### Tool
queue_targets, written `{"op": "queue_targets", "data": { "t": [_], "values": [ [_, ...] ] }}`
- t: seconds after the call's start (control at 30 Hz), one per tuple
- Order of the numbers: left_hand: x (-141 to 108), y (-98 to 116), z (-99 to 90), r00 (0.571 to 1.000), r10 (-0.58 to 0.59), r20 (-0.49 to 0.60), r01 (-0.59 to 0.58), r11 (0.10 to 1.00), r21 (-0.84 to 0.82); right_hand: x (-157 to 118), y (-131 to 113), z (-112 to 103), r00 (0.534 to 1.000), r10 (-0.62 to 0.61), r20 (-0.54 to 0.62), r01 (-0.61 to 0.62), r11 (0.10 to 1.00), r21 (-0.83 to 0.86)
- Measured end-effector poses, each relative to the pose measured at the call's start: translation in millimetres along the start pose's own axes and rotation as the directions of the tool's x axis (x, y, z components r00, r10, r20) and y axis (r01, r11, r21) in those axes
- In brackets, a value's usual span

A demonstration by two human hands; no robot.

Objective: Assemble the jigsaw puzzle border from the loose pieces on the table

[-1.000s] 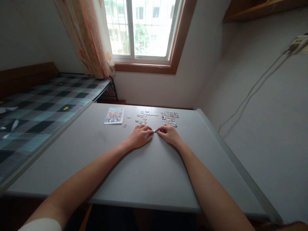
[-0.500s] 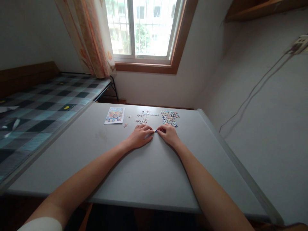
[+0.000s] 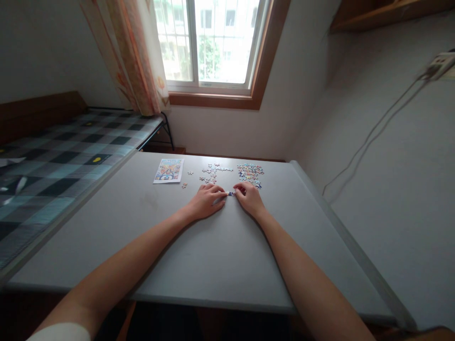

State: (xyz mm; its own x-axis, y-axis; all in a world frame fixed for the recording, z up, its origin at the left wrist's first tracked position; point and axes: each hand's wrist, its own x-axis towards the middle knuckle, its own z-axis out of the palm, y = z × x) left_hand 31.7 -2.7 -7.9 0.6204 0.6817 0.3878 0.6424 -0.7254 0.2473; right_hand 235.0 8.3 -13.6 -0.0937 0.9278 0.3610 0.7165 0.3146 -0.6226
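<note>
A short strip of dark blue and white jigsaw puzzle pieces (image 3: 231, 193) lies on the table between my hands. My left hand (image 3: 208, 200) is closed over the strip's left end, fingertips pressed on it. At the strip's right end, my right hand (image 3: 249, 198) pinches a puzzle piece, mostly hidden by the fingers. Just beyond my hands, a partly joined group of pieces (image 3: 223, 169) lies to the left and a cluster of loose pieces (image 3: 250, 173) to the right. A printed picture sheet (image 3: 168, 171) rests farther left, with a few single pieces (image 3: 184, 185) beside it.
The grey-white table (image 3: 213, 255) has a raised rail (image 3: 341, 222) along its right side. A bed with a checked cover (image 3: 106, 137) stands at the left. Behind the table are a window (image 3: 220, 47) and a curtain (image 3: 135, 61). A cable (image 3: 366, 139) hangs on the right wall.
My right hand has shifted slightly right, so more of the blue and white strip shows between my hands. My left hand stays in place. The view has moved very slightly.
</note>
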Motion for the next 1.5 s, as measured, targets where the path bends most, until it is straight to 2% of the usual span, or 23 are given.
{"op": "queue_targets", "data": {
  "t": [0.1, 0.2, 0.3, 0.37, 0.43, 0.5, 0.57, 0.93, 1.23, 1.5],
  "values": [
    [0.2, -0.1, -0.4, 1.000, 0.002, -0.009, -0.002, 1.000, 0.013, 1.4, 2.1, 0.6, 0.998, 0.036, -0.050, -0.034, 0.999, 0.041],
    [0.6, 0.4, -1.8, 0.999, -0.010, -0.042, 0.011, 0.999, 0.043, 1.6, 2.7, 1.1, 0.997, 0.050, -0.056, -0.050, 0.999, 0.011],
    [0.8, 2.3, -3.7, 0.990, -0.128, -0.054, 0.132, 0.988, 0.080, 0.4, 0.6, 0.8, 0.998, 0.051, -0.022, -0.052, 0.997, -0.059],
    [0.8, 4.0, -4.8, 0.960, -0.275, -0.043, 0.278, 0.955, 0.103, -0.7, -1.7, 0.2, 0.999, 0.050, 0.012, -0.048, 0.993, -0.110],
    [0.8, 5.7, -5.6, 0.912, -0.408, -0.037, 0.409, 0.903, 0.134, -1.5, -3.6, -0.6, 0.998, 0.043, 0.039, -0.037, 0.989, -0.144],
    [1.2, 7.1, -5.9, 0.872, -0.488, -0.041, 0.488, 0.856, 0.171, -1.8, -4.6, -1.2, 0.998, 0.032, 0.047, -0.024, 0.987, -0.159],
    [1.8, 8.1, -5.8, 0.850, -0.526, -0.036, 0.521, 0.829, 0.204, -1.8, -4.7, -1.3, 0.998, 0.018, 0.053, -0.010, 0.986, -0.164],
    [3.3, 7.8, -5.5, 0.855, -0.518, 0.006, 0.492, 0.815, 0.305, -1.8, -6.5, -0.9, 0.996, 0.009, 0.094, 0.011, 0.976, -0.216],
    [2.9, 7.9, -4.9, 0.849, -0.529, 0.002, 0.505, 0.811, 0.294, -2.3, -6.2, -0.9, 0.995, -0.003, 0.101, 0.024, 0.977, -0.211],
    [2.6, 6.8, -4.6, 0.842, -0.539, -0.015, 0.521, 0.807, 0.276, -2.4, -7.8, -0.8, 0.987, -0.065, 0.149, 0.091, 0.981, -0.174]
  ]
}}
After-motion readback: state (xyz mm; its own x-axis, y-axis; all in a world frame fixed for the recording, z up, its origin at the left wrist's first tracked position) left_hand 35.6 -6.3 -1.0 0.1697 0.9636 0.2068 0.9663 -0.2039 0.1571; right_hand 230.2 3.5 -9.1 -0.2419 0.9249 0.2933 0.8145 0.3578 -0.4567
